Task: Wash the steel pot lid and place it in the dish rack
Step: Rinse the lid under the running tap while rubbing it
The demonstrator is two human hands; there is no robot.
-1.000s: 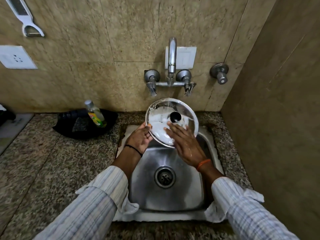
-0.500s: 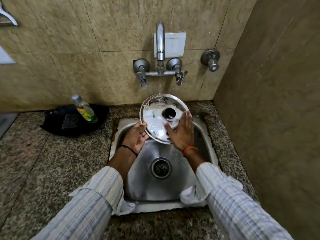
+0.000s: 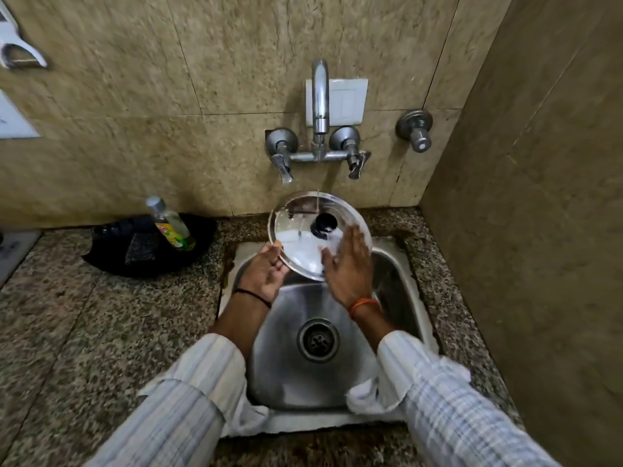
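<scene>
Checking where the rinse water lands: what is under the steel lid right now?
Below the steel lid is the back of the steel sink; the drain sits nearer, uncovered. The left hand cups its lower edge. The lid hides the basin's rear wall.

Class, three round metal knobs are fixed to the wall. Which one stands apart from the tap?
The knob on the far right. It sits alone near the corner, while the other two flank the tap.
</scene>
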